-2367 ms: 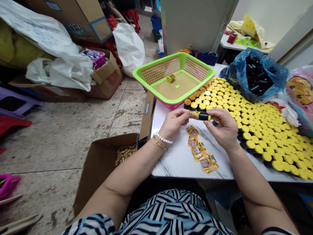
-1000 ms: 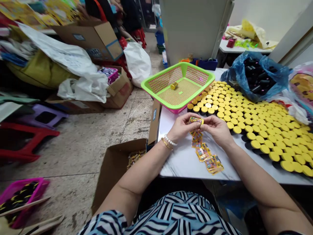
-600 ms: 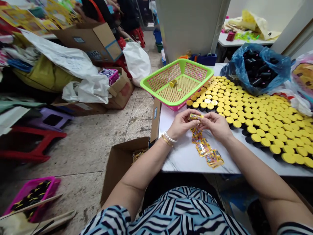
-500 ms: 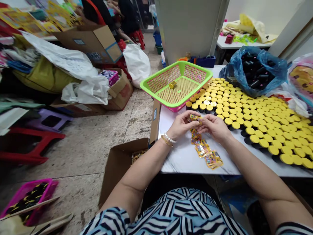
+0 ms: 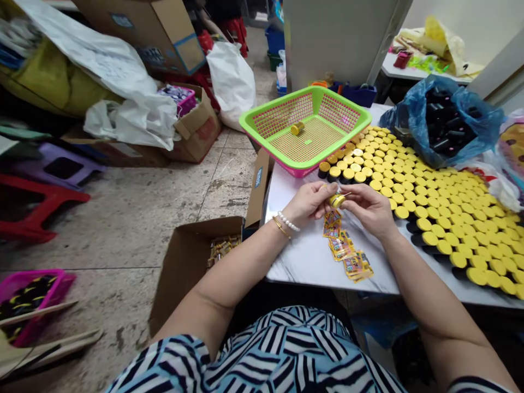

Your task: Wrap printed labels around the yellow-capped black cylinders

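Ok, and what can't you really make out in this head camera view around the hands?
Head view:
- Small yellow item: left hand and right hand hide most of it.
- Print on the yellow packets: too small to read.
- Black cylinders: blue plastic bag hides how many.
- Loose packets: too small; cardboard box hides some.

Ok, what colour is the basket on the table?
The basket is lime green with pink mesh walls; the head view shows it well.

Yellow-capped item (image 5: 336,201) half hidden by fingers (image 5: 354,192); print on sachets (image 5: 341,246) too small to read.
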`<state>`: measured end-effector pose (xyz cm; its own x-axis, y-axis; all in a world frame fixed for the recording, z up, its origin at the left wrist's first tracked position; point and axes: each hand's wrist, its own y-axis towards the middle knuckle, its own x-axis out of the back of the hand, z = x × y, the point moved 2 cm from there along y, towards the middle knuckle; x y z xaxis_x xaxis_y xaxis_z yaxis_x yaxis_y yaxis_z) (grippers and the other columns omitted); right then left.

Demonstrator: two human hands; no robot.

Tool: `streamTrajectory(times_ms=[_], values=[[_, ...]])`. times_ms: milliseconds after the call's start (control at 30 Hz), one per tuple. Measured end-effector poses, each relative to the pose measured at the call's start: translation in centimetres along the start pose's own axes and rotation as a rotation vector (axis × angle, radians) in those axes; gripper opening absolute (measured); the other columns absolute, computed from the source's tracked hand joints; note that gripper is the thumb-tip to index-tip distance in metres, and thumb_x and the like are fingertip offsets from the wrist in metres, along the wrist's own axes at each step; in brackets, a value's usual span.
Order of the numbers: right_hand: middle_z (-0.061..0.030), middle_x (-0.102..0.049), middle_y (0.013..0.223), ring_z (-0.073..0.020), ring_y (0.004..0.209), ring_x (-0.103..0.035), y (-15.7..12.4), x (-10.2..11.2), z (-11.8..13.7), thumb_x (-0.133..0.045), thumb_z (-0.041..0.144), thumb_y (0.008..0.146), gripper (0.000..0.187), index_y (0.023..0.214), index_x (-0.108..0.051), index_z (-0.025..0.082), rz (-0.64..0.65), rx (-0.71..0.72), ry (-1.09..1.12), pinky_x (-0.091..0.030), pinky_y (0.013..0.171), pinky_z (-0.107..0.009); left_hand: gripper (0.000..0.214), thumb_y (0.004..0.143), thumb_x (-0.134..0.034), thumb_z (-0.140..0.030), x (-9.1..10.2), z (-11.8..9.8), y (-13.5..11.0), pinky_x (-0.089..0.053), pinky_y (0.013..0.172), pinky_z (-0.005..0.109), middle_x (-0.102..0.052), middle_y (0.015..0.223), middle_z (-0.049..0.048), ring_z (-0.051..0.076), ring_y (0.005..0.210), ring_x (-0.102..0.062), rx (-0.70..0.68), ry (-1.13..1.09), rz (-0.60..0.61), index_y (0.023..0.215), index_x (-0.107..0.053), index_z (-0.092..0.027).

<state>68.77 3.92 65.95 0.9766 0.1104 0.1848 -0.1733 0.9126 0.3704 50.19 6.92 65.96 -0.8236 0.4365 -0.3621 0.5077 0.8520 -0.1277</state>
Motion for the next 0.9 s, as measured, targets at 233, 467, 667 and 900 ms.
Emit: streamTrajectory(times_ms=[233, 467, 667, 900], values=[[-0.0039, -0.077, 0.090, -0.0183, 0.082, -0.072, -0.1, -0.4, 0.4, -0.087, 0.028, 0.081, 0.015, 0.095, -0.083, 0.026, -0.098, 0.077, -0.070, -0.062, 0.075, -0.035, 0.054, 0.087, -0.072, -0.065, -0.3, -0.1, -0.3, -0.014, 0.030, 0.018, -0.056, 0.048, -0.0030, 0.002, 0.026, -0.034, 0.096, -0.104, 0.048, 0.077, -0.062, -0.013], [-0.0043, -0.072, 0.105, -0.0178, 0.090, -0.072, -0.3, -0.7, 0.9, -0.086, 0.029, 0.082, 0.027, 0.108, -0.079, 0.029, -0.091, 0.113, -0.142, -0.066, 0.075, -0.034, 0.048, 0.098, -0.066, -0.053, -0.6, -0.1, -0.5, -0.011, 0.030, 0.018, -0.053, 0.043, -0.0022, 0.002, 0.024, -0.032, 0.172, -0.168, 0.042, 0.071, -0.063, -0.013], [-0.0010, -0.063, 0.095, -0.0148, 0.078, -0.068, -0.7, -0.8, 1.0, -0.083, 0.024, 0.085, 0.009, 0.091, -0.077, 0.027, -0.210, 0.183, -0.137, -0.067, 0.065, -0.033, 0.062, 0.101, -0.061, -0.051, -1.0, -0.2, -0.4, -0.015, 0.030, 0.017, -0.044, 0.036, -0.0022, 0.002, 0.024, -0.029, 0.223, -0.263, 0.098, 0.052, -0.054, -0.014], [-0.0029, -0.066, 0.091, -0.0170, 0.084, -0.068, -0.5, -0.7, 1.0, -0.083, 0.028, 0.086, 0.011, 0.095, -0.077, 0.025, -0.226, 0.278, -0.354, -0.064, 0.073, -0.034, 0.066, 0.101, -0.058, -0.054, -1.0, 0.5, -0.2, -0.018, 0.029, 0.016, -0.043, 0.035, -0.0022, 0.002, 0.023, -0.030, 0.241, -0.296, 0.100, 0.050, -0.055, -0.013]])
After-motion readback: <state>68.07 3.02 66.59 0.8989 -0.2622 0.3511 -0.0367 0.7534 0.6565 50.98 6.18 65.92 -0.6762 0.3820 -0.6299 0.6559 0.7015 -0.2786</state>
